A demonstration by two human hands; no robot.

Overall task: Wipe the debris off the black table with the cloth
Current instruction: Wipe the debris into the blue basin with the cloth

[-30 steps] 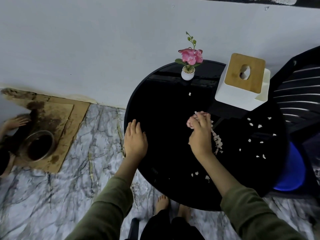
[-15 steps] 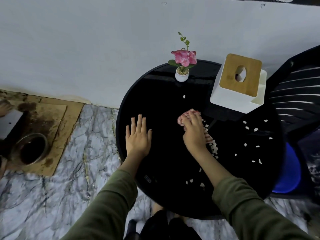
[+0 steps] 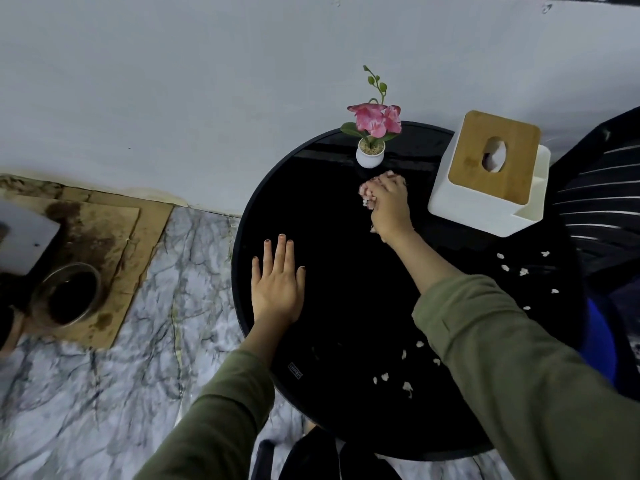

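Note:
The round black table (image 3: 332,306) fills the middle of the view. My right hand (image 3: 389,206) grips a bunched pink cloth (image 3: 367,190) and presses it on the tabletop just in front of the flower pot. My left hand (image 3: 278,282) lies flat on the table near its left rim, fingers straight. Small white debris bits (image 3: 405,379) lie near the front of the table, and more white bits (image 3: 523,271) lie at the right side. One bit sits right beside the cloth.
A small white pot with a pink flower (image 3: 372,133) stands at the table's far edge. A white tissue box with a wooden lid (image 3: 491,174) stands at the back right. A dark chair (image 3: 602,188) is to the right. A bowl (image 3: 65,299) sits on cardboard on the floor.
My right hand has pushed the cloth away from me, from the table's middle up to the flower pot. My left hand has shifted slightly further onto the table and stayed flat.

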